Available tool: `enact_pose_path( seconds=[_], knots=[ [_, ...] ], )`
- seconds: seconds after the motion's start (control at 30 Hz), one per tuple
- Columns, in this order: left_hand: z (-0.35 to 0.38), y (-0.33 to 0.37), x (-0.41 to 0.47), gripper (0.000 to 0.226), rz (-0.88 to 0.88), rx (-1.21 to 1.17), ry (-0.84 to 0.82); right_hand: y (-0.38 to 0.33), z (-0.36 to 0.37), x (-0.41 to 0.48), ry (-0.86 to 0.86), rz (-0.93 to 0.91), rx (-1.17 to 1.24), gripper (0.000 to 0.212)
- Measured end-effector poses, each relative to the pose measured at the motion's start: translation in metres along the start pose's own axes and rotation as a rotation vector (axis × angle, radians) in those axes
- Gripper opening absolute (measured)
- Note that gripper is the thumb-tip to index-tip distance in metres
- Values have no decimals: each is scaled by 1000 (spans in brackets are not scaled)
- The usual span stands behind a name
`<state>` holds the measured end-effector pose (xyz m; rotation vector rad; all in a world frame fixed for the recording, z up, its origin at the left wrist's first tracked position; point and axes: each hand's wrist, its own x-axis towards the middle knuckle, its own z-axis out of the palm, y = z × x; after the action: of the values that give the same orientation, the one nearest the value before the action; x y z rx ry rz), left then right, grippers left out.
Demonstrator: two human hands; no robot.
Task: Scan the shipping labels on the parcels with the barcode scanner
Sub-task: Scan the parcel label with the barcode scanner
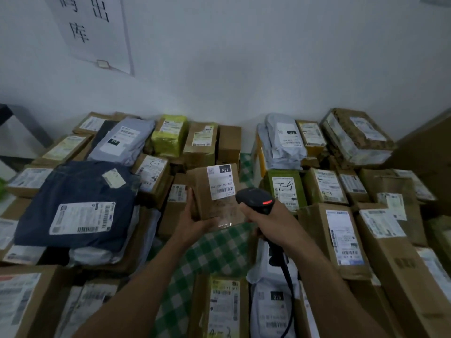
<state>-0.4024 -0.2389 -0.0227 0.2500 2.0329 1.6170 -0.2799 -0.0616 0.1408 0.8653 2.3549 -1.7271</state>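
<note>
Head view looks down on a green-and-white checked cloth [214,252] crowded with parcels on every side. At the centre of the frame the left hand [195,222] grips a small brown paper parcel [207,196] at its lower left corner, thumb along the left edge. It holds the parcel tilted up off the cloth, so the white shipping label [220,181] faces the camera.

Just right of it, the right hand [268,223] is wrapped round the handle of a black handheld barcode scanner [255,198]. The scanner's head sits close beside the label's lower right corner, near the barcode. A red light glows on the back of the head, and the black cable [286,276] trails toward the lower edge of the frame.

This one parcel looks to be at the scanning step; whether the read has registered cannot be told. Many labelled parcels lie around it:
- a large navy blue plastic bag [80,191] at middle left
- a grey poly mailer [122,142] and a yellow-green wrapped packet [168,135] toward the upper middle
- a long cardboard box [341,240] at the right

Nothing separates scanned parcels from unscanned ones, no marks and no distinct pile, so the count already done is unknown. With this many labels facing up, much of the job probably remains.
</note>
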Motion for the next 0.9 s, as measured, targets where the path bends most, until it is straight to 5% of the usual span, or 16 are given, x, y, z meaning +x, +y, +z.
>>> enact_pose_path(
  seconds=[0.13,0.27,0.5,0.67,0.8,0.9],
  knots=[
    [4,-36,-3,124,-183,18,-105,21,1,16,-10,82,-16,32],
    [16,-58,-11,88,-368,34,-242,37,3,34,-42,123,-53,27],
    [24,-70,-5,89,-497,80,-328,48,5,52,-70,174,-70,21],
    [23,-52,6,111,-348,228,-179,45,3,60,-64,195,-27,23],
    [24,-38,18,129,-300,465,-376,39,-2,68,-45,190,-2,21],
    [23,-15,30,106,-286,536,-444,34,-9,76,-28,180,36,21]
  ],
)
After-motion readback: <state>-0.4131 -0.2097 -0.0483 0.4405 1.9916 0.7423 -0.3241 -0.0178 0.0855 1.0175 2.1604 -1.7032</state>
